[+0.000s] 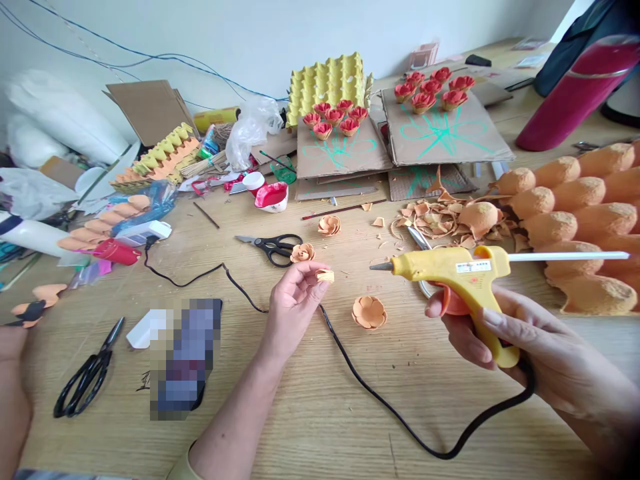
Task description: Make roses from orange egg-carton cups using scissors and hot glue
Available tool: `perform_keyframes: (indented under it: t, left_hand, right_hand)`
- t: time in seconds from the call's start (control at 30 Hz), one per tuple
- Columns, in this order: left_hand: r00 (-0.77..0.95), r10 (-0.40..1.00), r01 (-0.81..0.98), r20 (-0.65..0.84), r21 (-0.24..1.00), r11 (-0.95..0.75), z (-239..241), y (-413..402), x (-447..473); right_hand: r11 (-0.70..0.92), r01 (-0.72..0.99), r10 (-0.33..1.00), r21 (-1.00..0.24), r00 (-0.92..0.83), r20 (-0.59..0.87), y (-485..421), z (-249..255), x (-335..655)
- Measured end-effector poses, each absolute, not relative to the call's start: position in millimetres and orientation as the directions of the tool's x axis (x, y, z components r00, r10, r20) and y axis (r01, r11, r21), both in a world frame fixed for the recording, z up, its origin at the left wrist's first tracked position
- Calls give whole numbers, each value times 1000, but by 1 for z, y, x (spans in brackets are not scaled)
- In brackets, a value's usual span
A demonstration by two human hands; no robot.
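My right hand [505, 340] is wrapped round the handle of a yellow hot glue gun [453, 270], nozzle pointing left, a white glue stick sticking out of its back. My left hand [295, 297] pinches a small rolled orange egg-carton piece [325, 275] at its fingertips, a short way left of the nozzle. An orange carton flower [369, 312] lies on the table between both hands. The gun's black cord [360, 380] runs across the table under my left wrist.
Black scissors [274, 247] and two small orange flowers [303, 252] lie beyond my left hand. Orange egg trays [575, 200] and cut scraps [435, 217] sit at right. Red flowers stand on cardboard [440, 133] at the back. Another person's hand [15, 387] and scissors [87, 377] are at left.
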State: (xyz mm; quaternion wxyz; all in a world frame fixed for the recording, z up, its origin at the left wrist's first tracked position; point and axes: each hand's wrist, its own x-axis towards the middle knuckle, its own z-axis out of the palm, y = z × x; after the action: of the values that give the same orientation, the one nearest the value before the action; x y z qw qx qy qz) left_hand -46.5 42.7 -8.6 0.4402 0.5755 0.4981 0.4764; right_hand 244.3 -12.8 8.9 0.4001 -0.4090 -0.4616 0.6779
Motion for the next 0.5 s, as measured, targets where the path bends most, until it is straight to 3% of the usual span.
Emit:
perform_keyframes:
  t: [0.2, 0.5]
  left_hand:
    - [103, 993, -189, -54, 979, 73, -2, 39, -43]
    - [204, 956, -331, -209, 905, 268, 4, 30, -32]
  right_hand:
    - [-242, -84, 905, -967, -379, -194, -16, 4, 242]
    - [-194, 125, 900, -973, -373, -227, -24, -9, 250]
